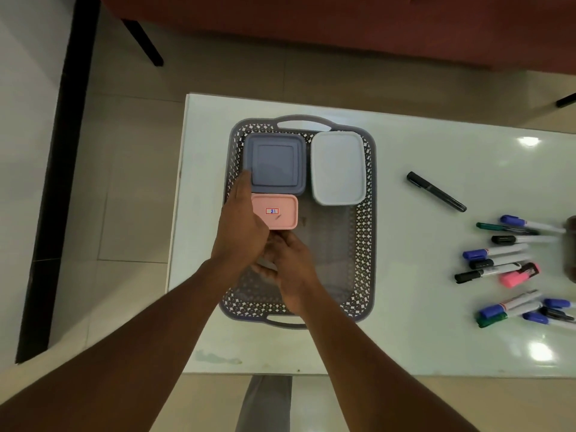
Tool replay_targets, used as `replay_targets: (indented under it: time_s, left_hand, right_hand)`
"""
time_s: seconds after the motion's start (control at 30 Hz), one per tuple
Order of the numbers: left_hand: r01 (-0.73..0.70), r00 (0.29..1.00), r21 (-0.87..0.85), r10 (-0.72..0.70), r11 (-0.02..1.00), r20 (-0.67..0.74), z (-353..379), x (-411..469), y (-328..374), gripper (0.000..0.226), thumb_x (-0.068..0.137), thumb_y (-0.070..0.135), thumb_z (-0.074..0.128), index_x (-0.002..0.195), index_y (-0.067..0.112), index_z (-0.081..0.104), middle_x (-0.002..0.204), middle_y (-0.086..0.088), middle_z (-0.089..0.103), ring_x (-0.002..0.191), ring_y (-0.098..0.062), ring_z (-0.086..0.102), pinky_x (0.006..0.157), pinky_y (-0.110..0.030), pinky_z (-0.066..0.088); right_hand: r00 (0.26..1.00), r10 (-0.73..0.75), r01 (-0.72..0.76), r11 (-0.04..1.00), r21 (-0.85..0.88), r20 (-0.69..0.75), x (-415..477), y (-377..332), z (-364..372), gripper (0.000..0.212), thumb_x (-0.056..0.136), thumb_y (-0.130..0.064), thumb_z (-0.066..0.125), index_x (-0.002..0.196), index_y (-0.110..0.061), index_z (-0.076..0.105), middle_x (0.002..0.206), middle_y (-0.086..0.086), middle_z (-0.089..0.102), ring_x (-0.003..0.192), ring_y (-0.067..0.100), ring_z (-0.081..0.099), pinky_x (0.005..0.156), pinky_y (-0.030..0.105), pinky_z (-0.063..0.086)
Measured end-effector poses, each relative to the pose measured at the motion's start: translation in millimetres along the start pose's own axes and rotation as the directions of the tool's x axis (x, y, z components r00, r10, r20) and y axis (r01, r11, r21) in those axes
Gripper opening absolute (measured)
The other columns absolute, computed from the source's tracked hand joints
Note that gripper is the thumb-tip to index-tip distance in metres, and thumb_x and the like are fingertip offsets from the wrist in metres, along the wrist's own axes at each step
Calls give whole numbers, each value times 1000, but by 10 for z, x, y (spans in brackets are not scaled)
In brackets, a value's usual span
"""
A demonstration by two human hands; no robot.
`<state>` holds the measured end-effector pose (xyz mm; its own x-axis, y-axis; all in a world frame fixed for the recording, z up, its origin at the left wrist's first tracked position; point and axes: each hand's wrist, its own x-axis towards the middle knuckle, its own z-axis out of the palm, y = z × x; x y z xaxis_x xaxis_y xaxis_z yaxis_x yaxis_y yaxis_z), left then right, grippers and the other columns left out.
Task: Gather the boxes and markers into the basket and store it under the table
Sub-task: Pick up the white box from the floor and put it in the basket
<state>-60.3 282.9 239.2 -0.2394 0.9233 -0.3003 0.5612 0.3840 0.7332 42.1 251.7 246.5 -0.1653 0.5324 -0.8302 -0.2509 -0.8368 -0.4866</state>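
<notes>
A grey perforated basket [363,244] stands on the white table [420,338]. In its far half lie a blue-grey square box [276,162] and a white box [338,168]. A small pink box [277,210] with a red label sits just in front of the blue-grey one. My left hand [241,226] lies along the pink box's left side, covering and holding its near-left corner, fingertips reaching the blue-grey box. My right hand [291,263] is at the pink box's near edge, its fingers tucked under my left hand. Several markers [498,266] lie on the table to the right.
A single black marker [436,191] lies apart, right of the basket. The basket's near-right half holds nothing. A dark object shows at the right frame edge [572,244]. The table's left edge runs close to the basket; tiled floor and a red sofa [343,20] lie beyond.
</notes>
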Motion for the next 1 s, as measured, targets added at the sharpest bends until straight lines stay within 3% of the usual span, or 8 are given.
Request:
replay_targets:
  time_s: [0.1, 0.2, 0.3, 0.4, 0.5, 0.6, 0.7, 1.0]
  left_hand:
    - [27, 1000, -34, -27, 999, -2, 15, 28, 0, 78, 87, -9, 50, 154, 15, 19, 147, -10, 43, 130, -23, 48, 94, -23, 45]
    - [23, 1000, -8, -23, 1000, 15, 51, 3, 2, 81, 88, -4, 50, 156, 16, 11, 156, -9, 31, 136, -26, 41, 105, -33, 45]
    - [-95, 994, 134, 101, 986, -41, 78, -79, 69, 74, 92, 6, 50, 154, 11, 12, 161, -9, 19, 147, -25, 24, 119, -37, 27]
    - [-155, 980, 226, 179, 962, -89, 95, -181, 151, 64, 92, 10, 51, 150, 5, 25, 156, -13, 28, 144, -26, 25, 119, -34, 22]
    - [-203, 975, 327, 221, 923, -18, 146, -242, 120, 63, 86, 10, 55, 145, 2, 34, 148, -17, 38, 139, -31, 32, 117, -45, 29]
    - [-280, 960, 474, 244, 834, 138, 206, -277, 29, 68, 82, 13, 59, 144, 2, 35, 150, -17, 38, 141, -34, 30, 118, -50, 24]
    - [-303, 953, 566, 235, 767, 191, 223, -245, -27, 75, 81, 13, 64, 148, 5, 31, 155, -15, 32, 145, -34, 24, 121, -48, 14]
    - [-380, 925, 619, 279, 688, 259, 171, -217, -84, 79, 80, 12, 68, 150, 6, 30, 158, -15, 28, 147, -34, 21, 121, -47, 9]
  right_hand:
    - [996, 16, -11, 998, -56, 93, -9, 2, -30, 34, 99, -12, 49, 127, -28, 58, 122, -3, 69, 108, 19, 67, 92, 44, 57]
    - [992, 32, -17, 993, -120, 124, 17, 21, -4, 29, 101, -22, 49, 126, -32, 58, 113, -10, 73, 99, 10, 70, 88, 42, 58]
    - [974, -154, 89, 937, -338, -169, 70, 27, 29, 26, 90, -16, 50, 106, -23, 69, 86, -6, 74, 78, 16, 69, 77, 39, 59]
    - [681, -474, 175, 846, -504, -558, 2, -192, -104, 26, 84, -14, 50, 107, -20, 62, 96, 0, 66, 86, 22, 64, 79, 32, 49]
    - [512, -778, 285, 555, -781, -365, -86, -519, -311, 52, 85, 1, 49, 135, -15, 46, 135, 6, 47, 109, 25, 58, 83, 30, 48]
    - [718, -675, 67, 311, -948, -171, -8, -684, -381, 72, 88, 1, 52, 152, -17, 25, 160, 5, 15, 137, 30, 38, 97, 36, 47]
    - [776, -628, 32, 128, -991, -56, 68, -673, -325, 72, 90, -3, 56, 153, -15, 23, 152, 9, 24, 130, 34, 38, 94, 38, 47]
    - [792, -609, 79, 180, -981, -48, 46, -638, -208, 74, 92, 0, 55, 154, -11, 16, 146, 10, 29, 120, 29, 50, 86, 35, 50]
